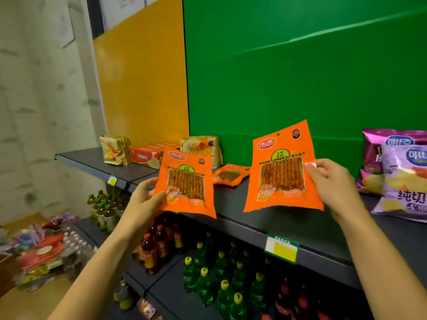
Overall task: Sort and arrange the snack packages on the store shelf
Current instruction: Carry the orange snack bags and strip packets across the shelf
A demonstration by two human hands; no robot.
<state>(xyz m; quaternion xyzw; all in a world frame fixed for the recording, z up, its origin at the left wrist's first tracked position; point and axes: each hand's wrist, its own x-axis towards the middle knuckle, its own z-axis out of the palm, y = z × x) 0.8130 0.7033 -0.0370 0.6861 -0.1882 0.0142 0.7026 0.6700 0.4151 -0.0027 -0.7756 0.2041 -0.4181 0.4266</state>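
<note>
Head view, looking down along a dark top shelf (288, 220) backed by a green panel (300, 65), with a yellow panel (143, 77) left of it. 2 hands up, 1 packet each. Left hand (147, 197): grip grasping the left orange packet (187, 181) at its lower left edge, thumb on the front face, fingers behind. The packet is upright, slightly tilted, in front of the shelf's front lip. Right hand (332, 181): grip grasping the right orange packet (282, 167) at its right edge, thumb on the front beside the clear window. This packet is upright over the shelf; whether its bottom edge touches the shelf, cannot tell. Both packets show a window with brownish strips. Between the 2 held packets, further back, a third orange packet (231, 174) lies flat on the shelf. Far right on the shelf: a lilac chip bag (406, 181) in front of a darker purple chip bag (372, 162), overlapping it. Back left on the shelf: left gold pack (115, 150), red box (145, 155) just beside it, right gold pack (203, 146) behind the left orange packet. Green-and-yellow price tag (280, 248) on the shelf's front edge. Lower shelf: green bottles (221, 280) with yellow caps, red-brown bottles (159, 241) to their left. Heap of mixed packets (41, 250) on the floor at far left, blurred.
</note>
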